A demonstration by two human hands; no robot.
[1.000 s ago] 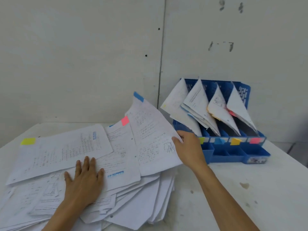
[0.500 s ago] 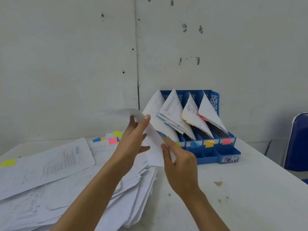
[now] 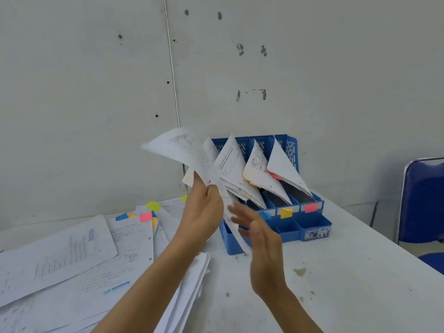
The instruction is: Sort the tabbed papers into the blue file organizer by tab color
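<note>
My left hand [image 3: 204, 210] grips one white sheet [image 3: 182, 150], lifted and curled in front of the blue file organizer [image 3: 292, 150]. My right hand [image 3: 260, 239] hovers just right of the sheet's lower edge, fingers spread and blurred, holding nothing. The organizer stands against the wall with papers leaning in its slots; blue [image 3: 265, 214], orange [image 3: 286, 213] and pink [image 3: 310, 207] tabs mark its front. A loose pile of tabbed papers [image 3: 79, 255] covers the table's left side, with yellow-green [image 3: 153, 205], pink [image 3: 146, 216] and blue [image 3: 121, 216] tabs showing. The tab on the held sheet is hidden.
The white table [image 3: 336, 272] carries a few stains to the right of my hands. A blue chair [image 3: 425, 200] stands beyond the table's right edge. A grey wall rises close behind the organizer.
The sheet has risen from the pile and now stands upright in my left hand near the organizer. My right hand has let go of it and opened.
</note>
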